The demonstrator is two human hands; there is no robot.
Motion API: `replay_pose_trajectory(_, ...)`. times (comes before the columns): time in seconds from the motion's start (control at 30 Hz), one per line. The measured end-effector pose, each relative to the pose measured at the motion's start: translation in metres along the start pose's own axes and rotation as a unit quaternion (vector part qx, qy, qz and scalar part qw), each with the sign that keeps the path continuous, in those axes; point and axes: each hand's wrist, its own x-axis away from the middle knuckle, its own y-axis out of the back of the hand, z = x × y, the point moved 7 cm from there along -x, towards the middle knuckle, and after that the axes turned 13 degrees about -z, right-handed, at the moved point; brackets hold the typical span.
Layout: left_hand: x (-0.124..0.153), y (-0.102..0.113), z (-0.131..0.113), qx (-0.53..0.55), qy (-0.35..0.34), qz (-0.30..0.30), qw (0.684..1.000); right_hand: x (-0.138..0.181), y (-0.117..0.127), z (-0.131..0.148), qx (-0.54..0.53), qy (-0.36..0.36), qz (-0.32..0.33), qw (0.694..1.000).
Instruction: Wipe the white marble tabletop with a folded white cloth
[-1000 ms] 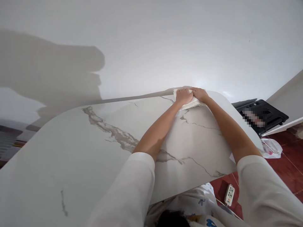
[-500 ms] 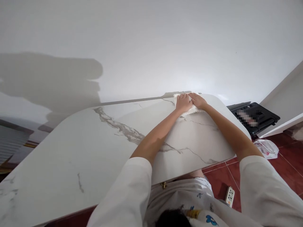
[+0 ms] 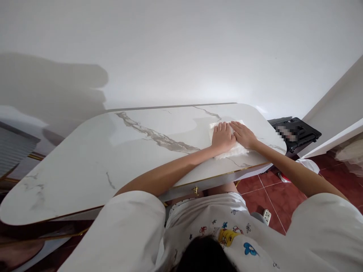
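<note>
White marble-veined surface [image 3: 127,151] by a bare wall: your left hand [image 3: 223,136] and right hand [image 3: 243,135] lie palms-flat, fingers extended, side by side on a white cloth [image 3: 237,151] near its right end, pinning it under spread pressure.

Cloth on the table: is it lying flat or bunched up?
Flat: the left hand and right hand press the cloth onto the marble table.

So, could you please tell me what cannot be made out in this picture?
Head view.
1. Most of the white cloth: under the left hand and right hand.
2. Label on the black device: blurred.
3. Floor beneath the marble table: hidden by its top.
</note>
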Motion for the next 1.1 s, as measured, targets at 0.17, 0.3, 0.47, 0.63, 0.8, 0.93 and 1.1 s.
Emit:
replay_pose_trajectory(0.17, 0.036, 0.006, -0.021, 0.035, 0.019, 0.035, 0.999, 0.045, 0.023, 0.015, -0.009, -0.004, -0.004, 1.000)
replay_pose_trajectory(0.3, 0.042, 0.002, -0.046, 0.069, 0.038, 0.047, 0.996, 0.065, 0.038, 0.000, -0.028, -0.004, 0.006, 1.000)
replay_pose_trajectory(0.47, 0.020, -0.016, -0.082, 0.103, 0.045, 0.064, 0.992, 0.067, 0.050, -0.049, -0.038, -0.015, 0.006, 0.999)
replay_pose_trajectory(0.63, -0.017, -0.033, -0.084, 0.112, 0.041, 0.043, 0.992, 0.041, 0.041, -0.084, -0.024, -0.020, 0.001, 1.000)
replay_pose_trajectory(0.8, -0.065, -0.043, -0.050, 0.084, 0.031, 0.010, 0.996, -0.014, 0.014, -0.097, -0.010, -0.027, 0.001, 1.000)
replay_pose_trajectory(0.93, -0.108, -0.047, -0.021, 0.063, -0.005, -0.037, 0.997, -0.066, -0.009, -0.110, -0.011, -0.060, -0.006, 0.998)
replay_pose_trajectory(1.1, -0.156, -0.054, 0.010, 0.039, 0.000, -0.079, 0.996, -0.123, -0.031, -0.120, -0.022, -0.066, 0.005, 0.998)
